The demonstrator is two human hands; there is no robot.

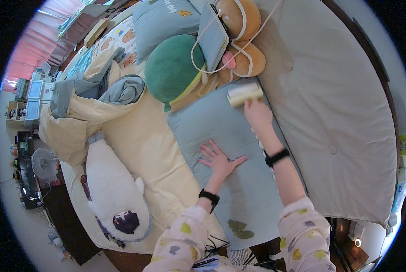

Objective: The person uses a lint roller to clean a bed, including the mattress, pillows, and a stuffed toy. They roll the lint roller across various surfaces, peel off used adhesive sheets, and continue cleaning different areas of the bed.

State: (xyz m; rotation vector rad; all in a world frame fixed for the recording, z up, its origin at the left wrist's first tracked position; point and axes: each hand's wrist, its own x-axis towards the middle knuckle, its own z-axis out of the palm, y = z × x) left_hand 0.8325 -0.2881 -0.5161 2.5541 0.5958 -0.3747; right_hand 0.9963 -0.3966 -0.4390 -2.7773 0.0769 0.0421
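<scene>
A blue-grey pillow (196,125) lies flat on the bed, along the padded headboard. My left hand (220,161) presses on its middle with fingers spread. In my right hand (259,115) is a lint roller (245,94), whose pale roll rests on or just over the pillow's far end; it is blurred. A dark leaf-like motif (240,229) marks the near end of the pillow. Just beyond the pillow sit a round green plush cushion (174,68), a tablet in a light blue cover (213,39) and a brown plush toy (248,56).
A grey padded headboard (335,112) runs along the right. A white plush seal (116,183) lies on the cream sheet (145,136), near a bunched quilt (77,119). A pale cable (235,57) loops over the toy and tablet. Another blue pillow (165,25) lies farther back.
</scene>
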